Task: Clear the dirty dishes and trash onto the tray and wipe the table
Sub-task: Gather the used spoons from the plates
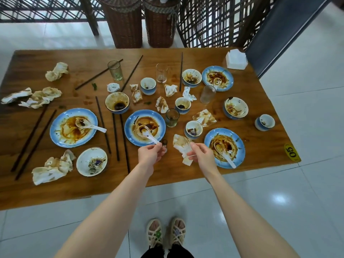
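We are reaching over the near edge of the bench (167, 181), starting with what lies closest. Our left hand (151, 154) is pinching the handle of the white spoon (147, 134), whose bowl is resting in the middle blue plate (130, 133). Our right hand (202, 155) is closing its fingertips on a stained crumpled napkin (181, 144) beside that plate. No tray is showing, so everything is sitting uncleared.

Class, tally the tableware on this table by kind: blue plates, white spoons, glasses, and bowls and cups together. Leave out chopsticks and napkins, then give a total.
Blue plates: 4
White spoons: 4
Glasses: 4
Bowls and cups: 8
Total: 20
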